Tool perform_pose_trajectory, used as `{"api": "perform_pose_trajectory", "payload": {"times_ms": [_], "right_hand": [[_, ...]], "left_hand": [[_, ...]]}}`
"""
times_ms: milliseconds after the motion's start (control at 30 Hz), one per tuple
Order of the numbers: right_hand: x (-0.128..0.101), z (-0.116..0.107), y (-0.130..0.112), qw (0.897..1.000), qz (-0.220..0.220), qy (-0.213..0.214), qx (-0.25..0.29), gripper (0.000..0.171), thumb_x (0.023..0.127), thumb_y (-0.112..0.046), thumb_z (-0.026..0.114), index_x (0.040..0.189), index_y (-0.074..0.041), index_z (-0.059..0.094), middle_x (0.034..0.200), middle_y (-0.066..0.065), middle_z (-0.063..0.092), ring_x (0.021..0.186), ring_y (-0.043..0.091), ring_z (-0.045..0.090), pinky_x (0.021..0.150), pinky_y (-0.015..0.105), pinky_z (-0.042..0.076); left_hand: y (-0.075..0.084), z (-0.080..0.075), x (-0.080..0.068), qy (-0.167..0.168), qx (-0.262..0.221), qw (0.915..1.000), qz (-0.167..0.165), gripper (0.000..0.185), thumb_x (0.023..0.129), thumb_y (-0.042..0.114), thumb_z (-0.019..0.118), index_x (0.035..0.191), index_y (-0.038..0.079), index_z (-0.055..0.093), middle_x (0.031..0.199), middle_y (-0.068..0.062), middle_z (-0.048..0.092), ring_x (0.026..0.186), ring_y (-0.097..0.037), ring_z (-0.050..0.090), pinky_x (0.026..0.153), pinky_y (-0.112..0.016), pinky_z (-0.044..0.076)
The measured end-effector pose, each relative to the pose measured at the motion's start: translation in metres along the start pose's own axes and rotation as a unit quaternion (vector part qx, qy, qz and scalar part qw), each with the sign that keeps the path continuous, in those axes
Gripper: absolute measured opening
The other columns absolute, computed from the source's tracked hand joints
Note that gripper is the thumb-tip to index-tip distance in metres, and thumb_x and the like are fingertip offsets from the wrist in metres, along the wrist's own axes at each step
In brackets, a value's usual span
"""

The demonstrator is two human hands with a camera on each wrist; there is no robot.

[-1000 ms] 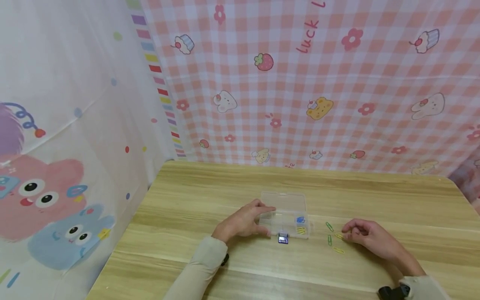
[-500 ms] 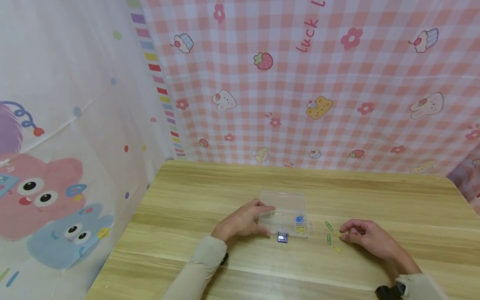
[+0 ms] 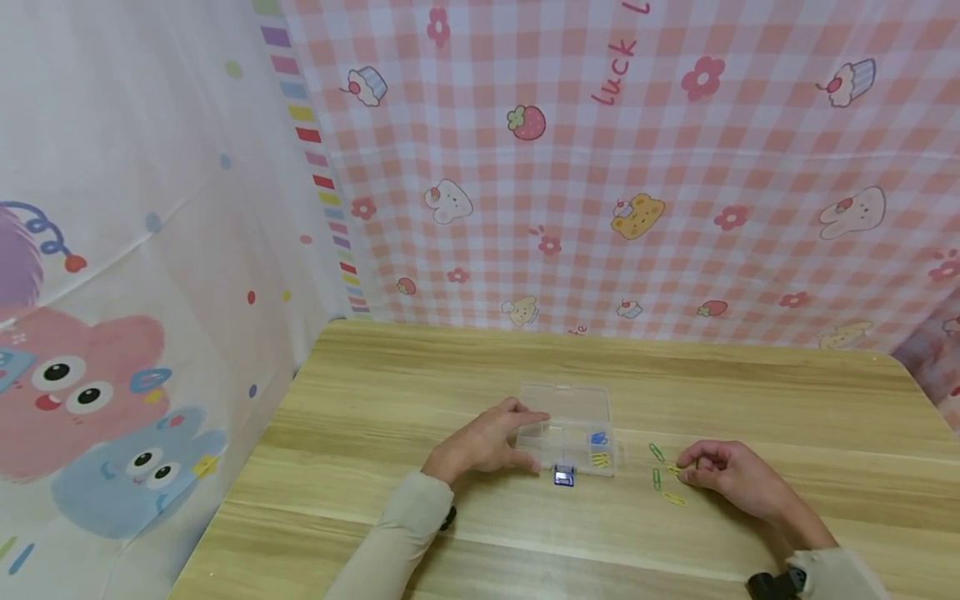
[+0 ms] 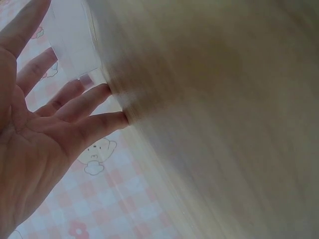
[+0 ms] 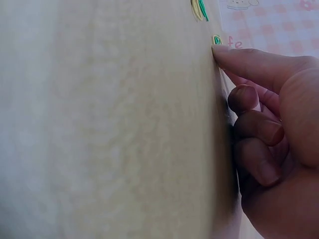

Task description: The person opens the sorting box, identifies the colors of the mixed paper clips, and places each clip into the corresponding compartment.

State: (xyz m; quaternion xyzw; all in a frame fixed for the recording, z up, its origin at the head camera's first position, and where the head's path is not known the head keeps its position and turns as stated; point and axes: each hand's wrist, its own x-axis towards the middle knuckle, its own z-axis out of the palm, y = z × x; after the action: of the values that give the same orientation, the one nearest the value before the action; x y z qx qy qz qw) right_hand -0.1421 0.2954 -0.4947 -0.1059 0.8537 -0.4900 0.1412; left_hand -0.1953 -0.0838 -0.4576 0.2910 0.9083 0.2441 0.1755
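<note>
L hand (image 3: 483, 443): yours, palm down, fingers straight & spread, tips on the table top, w/ thumb toward the far edge.
L arm: beige sleeve, angled in from the near edge.
R hand (image 3: 731, 477): fingers curled under, thumb & index tip pressed together low on the surface.
R wrist: black strap, near-right corner.

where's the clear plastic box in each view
Head view: the clear plastic box sits mid-table, lid open, with the left hand resting on its left side.
Left wrist view: its clear edge shows at the upper left, beyond the fingertips.
Right wrist view: not in it; only the right hand and paper clips show.
Shared landmark: the wooden table appears in all three.
</note>
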Motion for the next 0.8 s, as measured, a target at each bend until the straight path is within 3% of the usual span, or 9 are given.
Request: {"api": "perform_pose_trajectory", "payload": {"times_ms": [800], "right_hand": [[-0.001, -0.0023, -0.0012, 1.0, 0.022, 0.018, -0.009, 0.011, 0.094, -0.012, 0.067, 0.095, -0.001, 0.071, 0.079, 0.002, 0.061, 0.07, 0.005, 0.049, 0.062, 0.022, 0.044]], "left_hand": [[-0.0016, -0.0006, 0.0003, -0.003, -0.001, 1.0, 0.005, 0.073, 0.084, 0.04, 0.078, 0.149, 0.027, 0.046, 0.135, -0.001, 0.048, 0.112, -0.013, 0.051, 0.096, -0.03, 0.046]]}}
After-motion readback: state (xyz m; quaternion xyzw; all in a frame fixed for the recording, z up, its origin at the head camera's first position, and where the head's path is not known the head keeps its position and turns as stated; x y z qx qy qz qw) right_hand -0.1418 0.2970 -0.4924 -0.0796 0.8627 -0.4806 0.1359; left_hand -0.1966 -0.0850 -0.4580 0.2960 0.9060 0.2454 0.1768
